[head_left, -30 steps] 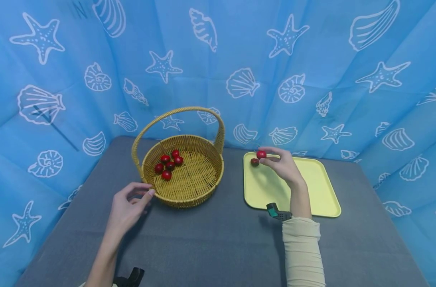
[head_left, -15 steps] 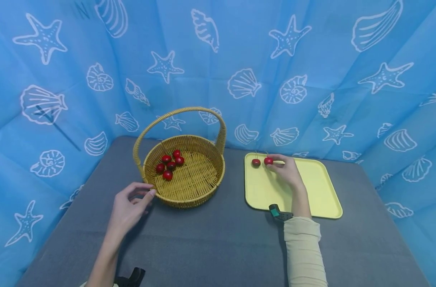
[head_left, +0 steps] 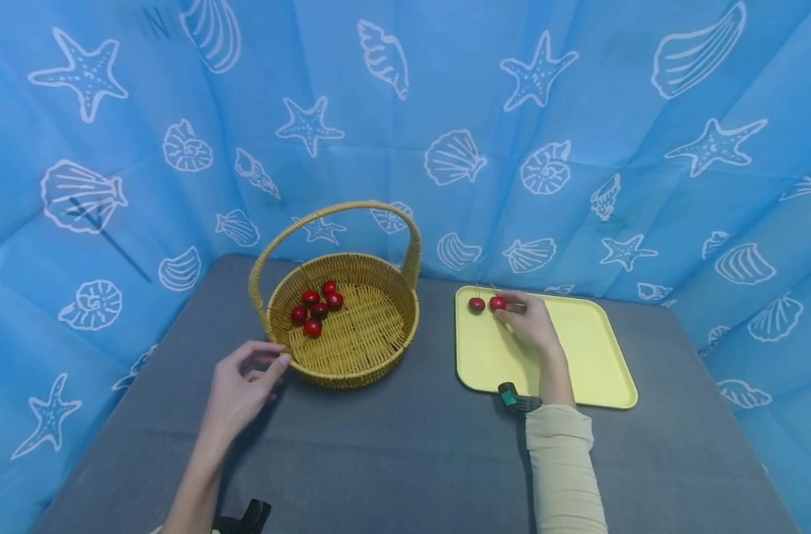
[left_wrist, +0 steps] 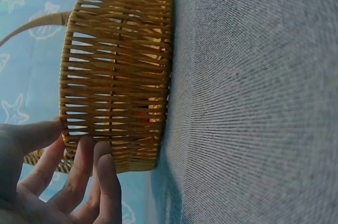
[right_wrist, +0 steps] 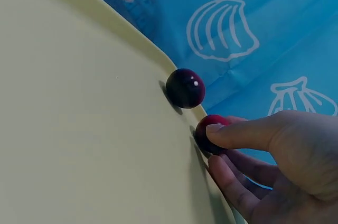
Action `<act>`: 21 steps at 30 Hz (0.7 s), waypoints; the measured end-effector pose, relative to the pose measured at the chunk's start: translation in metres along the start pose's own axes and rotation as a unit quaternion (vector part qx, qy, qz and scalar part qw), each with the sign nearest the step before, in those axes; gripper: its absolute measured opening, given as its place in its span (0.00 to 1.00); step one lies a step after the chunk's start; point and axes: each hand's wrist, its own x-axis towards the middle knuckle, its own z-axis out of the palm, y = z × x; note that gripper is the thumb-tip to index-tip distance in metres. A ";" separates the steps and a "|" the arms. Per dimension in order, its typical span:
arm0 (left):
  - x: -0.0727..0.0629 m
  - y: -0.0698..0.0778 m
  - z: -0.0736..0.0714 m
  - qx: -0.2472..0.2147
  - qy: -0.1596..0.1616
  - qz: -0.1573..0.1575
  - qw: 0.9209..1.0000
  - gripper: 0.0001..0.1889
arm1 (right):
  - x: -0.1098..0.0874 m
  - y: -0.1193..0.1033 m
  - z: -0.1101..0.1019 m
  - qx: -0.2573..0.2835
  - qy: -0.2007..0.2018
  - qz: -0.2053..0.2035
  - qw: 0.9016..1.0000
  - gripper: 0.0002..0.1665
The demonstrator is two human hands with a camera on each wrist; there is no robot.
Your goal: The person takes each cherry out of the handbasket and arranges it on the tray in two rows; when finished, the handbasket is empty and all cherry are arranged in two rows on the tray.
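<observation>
My right hand (head_left: 530,323) pinches a red cherry (head_left: 497,302) between thumb and fingers, low over the far left corner of the yellow tray (head_left: 579,356). Just left of it on the tray sits a darker cherry (head_left: 475,305); in the right wrist view this dark cherry (right_wrist: 185,88) shows a small gap from the held one. At the left, my left hand (head_left: 246,386) grips the near-left rim of a round wicker basket (head_left: 372,326), thumb and fingers on either side of the rim in the left wrist view. Several red cherries (head_left: 313,328) lie in the basket's left half.
The basket's tall arched handle (head_left: 341,205) rises over it. Behind the grey cloth-covered table (head_left: 392,460) hangs a blue curtain (head_left: 392,111) with white shell and starfish prints. A strip of table separates basket and tray.
My right hand has lowered the red cherry to the tray, right of the dark one, and shifted it slightly left. My left hand stays on the basket rim.
</observation>
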 end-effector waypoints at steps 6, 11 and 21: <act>0.000 0.000 0.000 0.002 0.002 0.003 1.000 0.18 | -0.001 -0.002 -0.001 0.012 -0.010 -0.006 1.000 0.30; -0.001 -0.001 0.000 -0.001 0.003 0.007 1.000 0.18 | -0.004 -0.005 -0.004 0.024 -0.011 -0.004 1.000 0.31; 0.000 0.000 0.000 0.002 0.005 -0.003 1.000 0.18 | -0.014 -0.021 -0.012 0.044 0.004 -0.021 0.999 0.34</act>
